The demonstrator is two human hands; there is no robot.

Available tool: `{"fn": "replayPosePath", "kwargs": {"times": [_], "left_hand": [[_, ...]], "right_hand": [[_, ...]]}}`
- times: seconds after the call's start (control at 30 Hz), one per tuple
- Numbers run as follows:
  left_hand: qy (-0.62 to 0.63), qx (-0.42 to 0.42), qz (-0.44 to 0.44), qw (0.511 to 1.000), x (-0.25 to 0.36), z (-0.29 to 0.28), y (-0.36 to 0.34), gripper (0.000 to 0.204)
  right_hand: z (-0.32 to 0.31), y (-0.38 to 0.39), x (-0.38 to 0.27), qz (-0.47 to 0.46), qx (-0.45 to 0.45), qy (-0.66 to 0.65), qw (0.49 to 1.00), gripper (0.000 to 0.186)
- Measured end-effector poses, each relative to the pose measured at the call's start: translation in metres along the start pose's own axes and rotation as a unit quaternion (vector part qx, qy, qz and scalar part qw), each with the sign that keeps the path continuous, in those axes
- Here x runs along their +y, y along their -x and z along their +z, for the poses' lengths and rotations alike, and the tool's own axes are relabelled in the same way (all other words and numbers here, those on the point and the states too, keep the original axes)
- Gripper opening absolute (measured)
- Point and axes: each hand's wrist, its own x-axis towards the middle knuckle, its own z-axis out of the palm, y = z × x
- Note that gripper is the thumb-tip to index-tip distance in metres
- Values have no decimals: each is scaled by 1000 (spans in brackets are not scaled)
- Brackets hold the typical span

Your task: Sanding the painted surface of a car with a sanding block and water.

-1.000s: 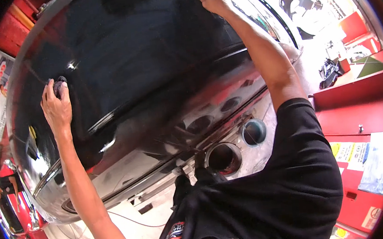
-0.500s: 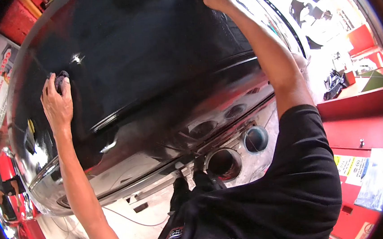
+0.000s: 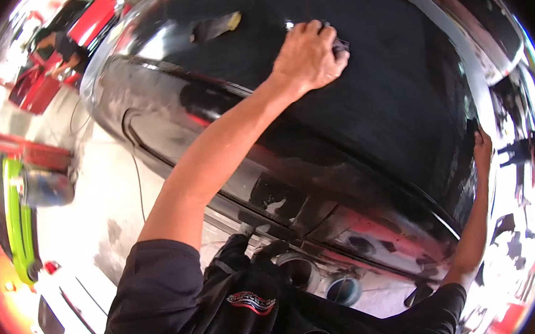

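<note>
A large glossy black car body panel (image 3: pixel 393 88) with a grey outer edge spreads out before me. My left hand (image 3: pixel 310 55) is on its upper middle, fingers curled round a crumpled dark cloth or sponge (image 3: pixel 340 47) that is pressed to the surface. At the panel's right edge is my right hand (image 3: pixel 482 144). Its fingers are drawn together, with a small dark thing at their tips that I cannot make out. A dark, flat piece with a yellow end (image 3: pixel 219 27) lies on the panel, left of my left hand.
Two buckets, a dark one (image 3: pixel 317 275) and a bluish one (image 3: pixel 343 291), stand below the panel by my feet. A cable (image 3: pixel 137 177) runs over the floor at left. Farther left are a red car (image 3: pixel 96 20) with a person (image 3: pixel 68 51) beside it, and a white vehicle (image 3: pixel 80 301).
My view has turned toward the right. My left hand has moved rightward across the panel with the dark cloth or sponge. My right hand is now lower, along the panel's right edge.
</note>
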Motion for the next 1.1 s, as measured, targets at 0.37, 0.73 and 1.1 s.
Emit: {"fn": "replayPosePath", "kwargs": {"times": [0.37,0.73,1.1], "left_hand": [[-27,-44,-6,999,-16,-25,13,66],[-4,-41,-2,999,-5,-9,7,64],[8,-53,7,999,-5,-6,2,65]], "right_hand": [[-56,197,-106,-105,-80,-12,991,43],[-2,105,53,-33,-21,25,999,43],[-28,93,48,22,-53,55,997,48]]}}
